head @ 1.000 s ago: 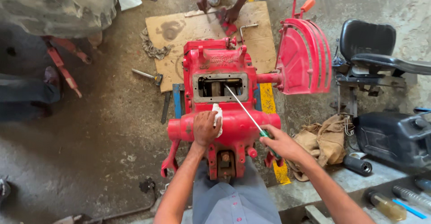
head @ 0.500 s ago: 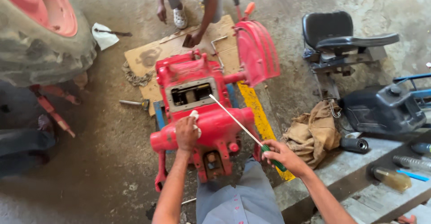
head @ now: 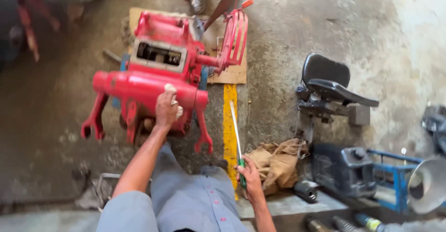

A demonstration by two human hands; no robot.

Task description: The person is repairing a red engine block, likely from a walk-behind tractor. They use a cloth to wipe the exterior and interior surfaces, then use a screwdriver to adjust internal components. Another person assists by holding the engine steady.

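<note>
Your left hand (head: pixel 166 107) presses white rag (head: pixel 176 112) on red housing (head: pixel 148 85), centre-left on floor (head: pixel 288 41); fingers closed over rag. Your right hand (head: pixel 251 178), near right, clamps green handle of long screwdriver (head: pixel 236 129), shaft pointing far. Housing looks cast metal: heavy, rigid, likely oily. Grip cross tube or lower arms, not thin fender. Screwdriver light, stiff; hold by handle.

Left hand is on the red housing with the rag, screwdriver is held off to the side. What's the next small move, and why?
Probably swing the long screwdriver in the right hand back over the red housing. Its tip now points away over the yellow floor stripe, clear of the casting, while the left hand presses a white rag on the housing's tube. The rectangular opening on top sits uncovered.
</note>
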